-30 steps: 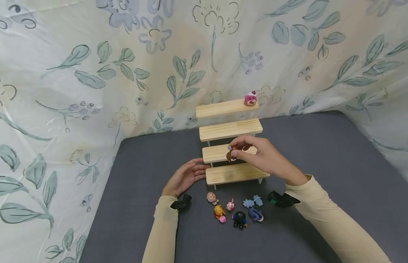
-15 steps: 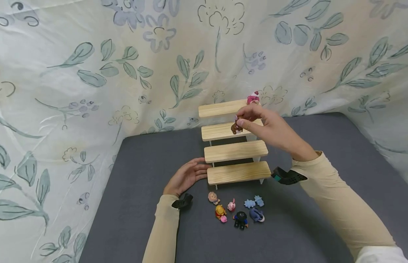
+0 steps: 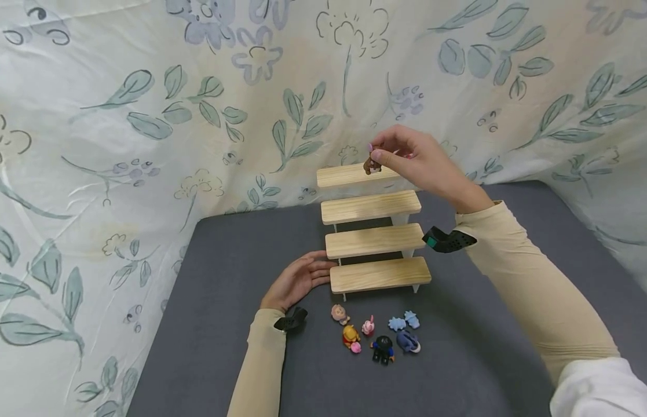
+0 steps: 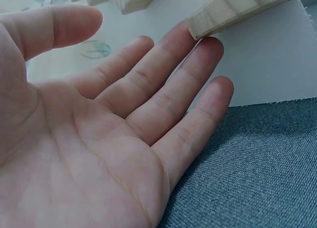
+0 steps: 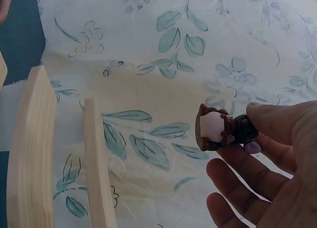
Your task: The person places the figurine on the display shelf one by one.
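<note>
A small brown figurine with a pale belly is pinched between the thumb and fingers of my right hand. In the head view it appears in front of the top step of a four-step wooden display stand. Behind that hand, the pink bear figurine on the top step is almost wholly hidden. My left hand lies at the stand's left side, palm up with fingers stretched out. Its fingertips touch the end of a wooden step in the left wrist view.
Several figurines lie on the dark cloth before the stand: a peach-coloured one, a yellow bear, a small pink one, a black-haired one, a blue one and light blue pieces. A floral curtain hangs behind.
My right hand has risen with the brown figurine from the second-lowest step to the height of the top step, now covering the pink bear. The left hand has stayed at the stand's side.
</note>
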`<state>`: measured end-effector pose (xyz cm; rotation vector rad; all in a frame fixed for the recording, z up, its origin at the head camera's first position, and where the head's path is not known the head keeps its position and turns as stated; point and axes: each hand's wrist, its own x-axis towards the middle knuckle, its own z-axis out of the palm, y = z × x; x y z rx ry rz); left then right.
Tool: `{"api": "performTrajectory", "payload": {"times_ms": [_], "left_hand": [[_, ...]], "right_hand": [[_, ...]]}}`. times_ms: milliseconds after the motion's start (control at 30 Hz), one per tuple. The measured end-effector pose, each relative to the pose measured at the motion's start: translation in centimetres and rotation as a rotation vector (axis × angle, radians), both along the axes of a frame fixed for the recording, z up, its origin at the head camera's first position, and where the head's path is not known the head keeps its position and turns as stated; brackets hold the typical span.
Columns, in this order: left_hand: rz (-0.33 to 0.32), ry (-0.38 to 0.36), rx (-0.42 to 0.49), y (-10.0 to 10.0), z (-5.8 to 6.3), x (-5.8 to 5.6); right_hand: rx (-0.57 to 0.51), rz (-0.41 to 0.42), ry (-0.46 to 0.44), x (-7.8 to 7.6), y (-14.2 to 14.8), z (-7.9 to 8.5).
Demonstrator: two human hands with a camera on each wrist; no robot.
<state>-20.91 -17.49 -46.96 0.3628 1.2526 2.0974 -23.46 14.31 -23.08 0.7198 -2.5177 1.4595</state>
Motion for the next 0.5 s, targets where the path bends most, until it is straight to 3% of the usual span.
{"api": "performTrajectory", "payload": {"times_ms": [267,500], "left_hand": [[-0.01,-0.012,0.003,-0.1,0.1,-0.2],[-0.009,-0.012,0.003,-0.2,0.1,-0.4]], "right_hand": [[0.081,-0.09,-0.112,-1.9,-0.2,1.0],[0.112,-0.102,-0.136,-3.4,-0.2,1.0]]}}
